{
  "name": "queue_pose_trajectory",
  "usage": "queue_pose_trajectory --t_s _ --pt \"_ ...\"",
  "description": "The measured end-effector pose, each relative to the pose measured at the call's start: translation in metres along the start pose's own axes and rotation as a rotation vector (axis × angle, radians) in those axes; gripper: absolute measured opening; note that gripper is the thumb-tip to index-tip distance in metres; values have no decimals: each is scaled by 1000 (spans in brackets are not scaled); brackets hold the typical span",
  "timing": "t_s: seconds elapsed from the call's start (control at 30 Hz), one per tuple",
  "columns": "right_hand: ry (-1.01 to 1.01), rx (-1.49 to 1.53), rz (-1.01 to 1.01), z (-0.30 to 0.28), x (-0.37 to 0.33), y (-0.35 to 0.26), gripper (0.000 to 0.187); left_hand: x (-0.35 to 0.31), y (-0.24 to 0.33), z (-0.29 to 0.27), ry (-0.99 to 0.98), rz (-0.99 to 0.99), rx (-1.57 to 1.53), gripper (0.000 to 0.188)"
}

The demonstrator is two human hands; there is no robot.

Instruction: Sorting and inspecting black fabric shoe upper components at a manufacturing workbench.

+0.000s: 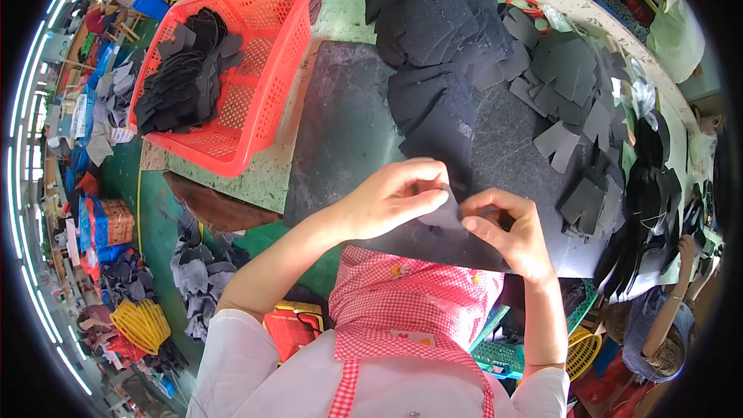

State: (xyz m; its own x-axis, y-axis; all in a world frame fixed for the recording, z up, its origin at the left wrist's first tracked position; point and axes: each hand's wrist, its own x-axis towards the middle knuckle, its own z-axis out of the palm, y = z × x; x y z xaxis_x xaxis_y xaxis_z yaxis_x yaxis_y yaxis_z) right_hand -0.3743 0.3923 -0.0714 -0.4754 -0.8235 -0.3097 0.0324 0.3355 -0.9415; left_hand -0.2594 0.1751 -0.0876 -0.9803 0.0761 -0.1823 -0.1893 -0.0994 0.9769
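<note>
Worktop (348,8) under a dark mat (340,139), red basket (255,70) of black pieces at left. Black stack (437,27) farther back. Left hand (391,197) and right hand (507,232) both pinched shut on one small dark piece (445,213), at the mat's near edge.

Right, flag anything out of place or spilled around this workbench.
Grey cut pieces lie scattered on the floor below the bench's left edge, outside the red basket. Both hands, left hand and right hand, pinch one dark piece.
</note>
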Motion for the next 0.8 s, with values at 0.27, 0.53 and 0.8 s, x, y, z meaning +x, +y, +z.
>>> queue_pose_trajectory --t_s 0.27,0.53,0.8 --pt "-167 444 241 1 10 6 44 -1 7 0 21 191 364 10" --pt "-34 414 -11 6 8 14 21 9 15 -2 -70 -83 -145 11" --pt "179 169 145 13 2 10 19 3 -7 -10 81 -148 263 15"
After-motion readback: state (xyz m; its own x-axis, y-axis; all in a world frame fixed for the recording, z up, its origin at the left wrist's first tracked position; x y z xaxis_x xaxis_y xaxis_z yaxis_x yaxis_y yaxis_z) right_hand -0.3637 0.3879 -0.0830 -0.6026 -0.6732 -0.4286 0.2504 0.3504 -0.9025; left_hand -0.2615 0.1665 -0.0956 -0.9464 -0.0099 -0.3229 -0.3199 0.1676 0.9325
